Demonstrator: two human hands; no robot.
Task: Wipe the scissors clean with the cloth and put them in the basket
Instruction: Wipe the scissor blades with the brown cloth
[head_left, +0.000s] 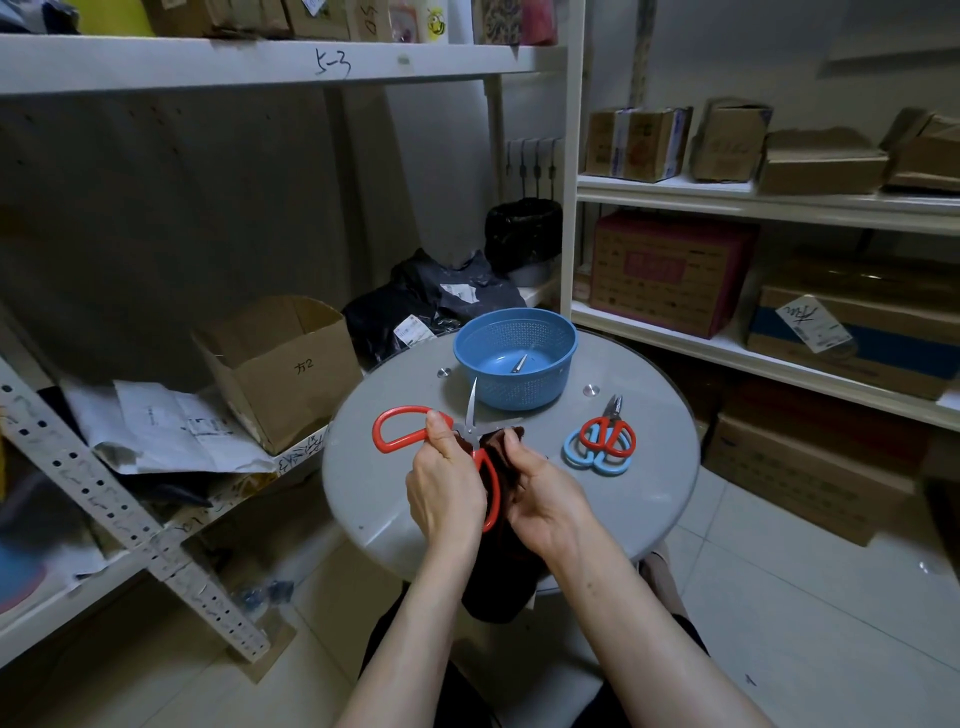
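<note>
My left hand (444, 486) grips large red-handled scissors (400, 427) near the pivot, held opened wide above the round grey table (665, 499). One blade points up toward the blue basket (516, 364); the other is wrapped in a dark brown cloth (498, 566) that my right hand (545, 499) holds. The cloth hangs down over the table's near edge. Something metal, blade-like, lies inside the basket. To the right on the table lie two smaller pairs, red scissors (608, 431) stacked on light blue scissors (595, 457).
White metal shelving with cardboard boxes (670, 270) stands to the right and behind. An open cardboard box (280, 369) and papers sit on a low shelf at left. Black bags (431, 306) lie behind the table. The floor is pale tile.
</note>
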